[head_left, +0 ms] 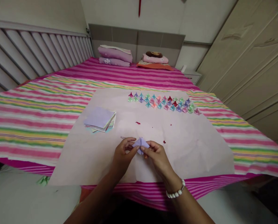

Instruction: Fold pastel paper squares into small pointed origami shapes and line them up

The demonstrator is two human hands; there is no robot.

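Observation:
A lavender folded origami paper [141, 143], roughly diamond-shaped with a crease down its middle, is held between both hands above a large pale sheet. My left hand [125, 152] pinches its left side, thumb on the front. On the other side my right hand [155, 153] grips it the same way, with its thumb near the centre crease; a bracelet of white beads circles that wrist. To the left lies a stack of coloured square papers [99, 118], lavender on top. Several small folded paper pieces [164, 102] in many colours stand in rows farther back.
The pale sheet [83, 165] covers part of a bed with a striped cover [31, 124]. Small red scraps [138, 123] lie on it. Folded bedding [115, 56] and a pillow pile [155, 59] sit by the headboard. Green folded paper [44, 180] shows at lower left.

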